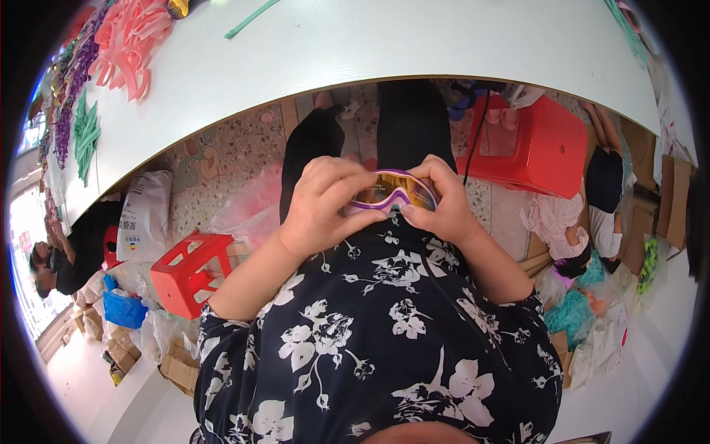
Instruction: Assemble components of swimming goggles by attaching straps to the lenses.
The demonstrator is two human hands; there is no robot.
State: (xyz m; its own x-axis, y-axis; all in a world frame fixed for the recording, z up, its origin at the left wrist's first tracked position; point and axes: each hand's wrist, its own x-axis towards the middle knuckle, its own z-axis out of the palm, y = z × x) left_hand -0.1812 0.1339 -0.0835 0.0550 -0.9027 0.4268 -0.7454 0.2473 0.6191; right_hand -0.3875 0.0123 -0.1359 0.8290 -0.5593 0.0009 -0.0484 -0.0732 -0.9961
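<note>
A pair of goggles (400, 197) with a purple frame and amber, mirror-like lenses is held over my lap. My left hand (325, 200) grips its left end, the fingers bent over the upper rim and the thumb along the lower edge. At the other end, my right hand (442, 198) has fingers and thumb closed on the frame near the nose piece. Pale lining shows along the lower rim. Both ends of the goggles are partly covered by my fingers.
A white table (333, 44) curves across the front, carrying pink straps (129, 44), green straps (86, 137) and purple cords (74, 96). Red stools (191, 274) stand either side of me. A white sack (144, 214) rests at left. Other people (606, 177) are at the right and far left.
</note>
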